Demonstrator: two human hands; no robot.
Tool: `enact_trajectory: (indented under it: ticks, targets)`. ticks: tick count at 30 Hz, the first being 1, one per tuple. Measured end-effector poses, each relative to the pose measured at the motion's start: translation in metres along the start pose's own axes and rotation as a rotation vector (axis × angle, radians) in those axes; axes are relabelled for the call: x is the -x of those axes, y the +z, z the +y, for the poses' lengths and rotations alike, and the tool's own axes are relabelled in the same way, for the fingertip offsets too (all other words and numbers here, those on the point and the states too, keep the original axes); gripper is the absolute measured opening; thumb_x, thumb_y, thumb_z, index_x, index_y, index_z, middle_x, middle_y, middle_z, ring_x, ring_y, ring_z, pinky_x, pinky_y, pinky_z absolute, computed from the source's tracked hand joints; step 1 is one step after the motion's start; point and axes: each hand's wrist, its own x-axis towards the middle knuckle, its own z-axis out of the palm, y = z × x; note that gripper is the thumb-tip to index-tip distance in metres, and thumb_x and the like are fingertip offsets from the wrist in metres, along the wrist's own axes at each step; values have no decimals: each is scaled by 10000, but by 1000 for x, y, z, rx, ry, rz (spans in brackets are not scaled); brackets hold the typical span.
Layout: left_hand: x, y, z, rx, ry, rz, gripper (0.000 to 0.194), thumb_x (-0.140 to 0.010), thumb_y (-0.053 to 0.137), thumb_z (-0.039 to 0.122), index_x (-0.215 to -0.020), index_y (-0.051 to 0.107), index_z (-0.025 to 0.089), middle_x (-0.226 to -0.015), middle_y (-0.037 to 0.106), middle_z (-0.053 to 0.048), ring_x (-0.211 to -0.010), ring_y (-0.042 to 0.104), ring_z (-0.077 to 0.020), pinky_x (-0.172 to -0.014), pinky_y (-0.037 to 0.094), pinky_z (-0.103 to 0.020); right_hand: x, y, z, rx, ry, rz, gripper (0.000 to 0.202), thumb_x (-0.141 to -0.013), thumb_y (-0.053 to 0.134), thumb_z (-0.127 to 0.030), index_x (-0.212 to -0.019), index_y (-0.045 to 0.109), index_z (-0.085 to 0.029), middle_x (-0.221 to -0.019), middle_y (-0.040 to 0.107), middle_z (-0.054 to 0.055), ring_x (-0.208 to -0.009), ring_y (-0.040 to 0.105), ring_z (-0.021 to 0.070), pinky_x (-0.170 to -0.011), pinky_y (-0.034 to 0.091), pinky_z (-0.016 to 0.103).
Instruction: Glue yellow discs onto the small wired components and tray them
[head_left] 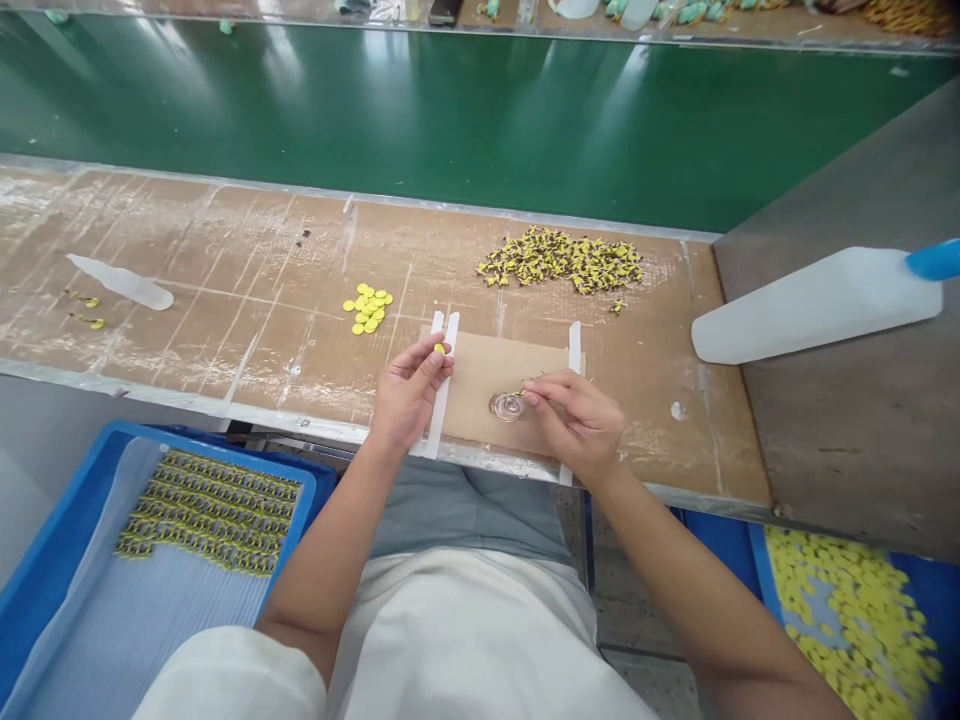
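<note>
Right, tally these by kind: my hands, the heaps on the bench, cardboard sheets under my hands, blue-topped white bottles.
Hands: 2 (left hand, right hand)
Heaps: 2 (yellow discs, yellow-and-black pieces)
Cardboard sheet: 1
Blue-topped white bottle: 1
Total: 6

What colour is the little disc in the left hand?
That disc is yellow, seen in the head view.
</note>
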Motion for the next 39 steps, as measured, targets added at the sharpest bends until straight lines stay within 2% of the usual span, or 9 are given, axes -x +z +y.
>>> enact_trajectory:
  ticks: [4, 11, 19, 26, 34, 39]
  targets:
    - [0, -1, 0, 3, -6, 11, 311, -716, 831, 222, -1015, 755, 188, -967, 731, -37, -794, 673, -86, -806, 531, -215, 0, 1, 0, 9, -18, -10, 235, -833, 687, -128, -1012, 743, -269, -881, 732, 53, -775, 689, 191, -691, 572, 340]
    - [0, -2, 1, 24, -19, -35, 275, -762, 794, 205, -1034, 755, 187, -970, 735, -37, -803, 668, -71, -797, 535, -181, 0, 1, 0, 18, -49, -8, 261, -816, 696, -97, -1011, 747, -263, -876, 736, 53, -768, 691, 187, -705, 575, 343]
    - [1, -3, 2, -8, -42, -39, 283, -756, 798, 223, -1033, 756, 186, -969, 736, -48, -802, 663, -81, -811, 523, -202, 1, 2, 0, 47, -50, -16, 196, -837, 688, -157, -993, 750, -258, -876, 741, 58, -756, 703, 190, -701, 584, 347]
    - [1, -3, 3, 5, -46, -48, 281, -763, 789, 224, -1038, 753, 181, -968, 731, -49, -803, 659, -82, -803, 519, -201, 2, 3, 2, 53, -91, -60, 283, -825, 685, -102, -1049, 737, -267, -897, 734, 60, -771, 691, 188, -705, 574, 365]
    - [1, -3, 3, 25, -52, -37, 287, -762, 793, 224, -1043, 753, 176, -957, 736, -48, -791, 656, -74, -794, 515, -188, 6, 0, 3, 73, -84, 32, 326, -823, 688, -114, -1092, 725, -295, -899, 722, 55, -805, 688, 200, -698, 582, 363]
    - [2, -2, 3, 44, -53, -44, 271, -779, 778, 211, -1045, 752, 169, -951, 733, -46, -783, 649, -69, -778, 514, -177, 6, 0, 2, 116, -71, 29, 374, -840, 659, -92, -1148, 707, -297, -931, 709, 60, -822, 676, 192, -705, 569, 350]
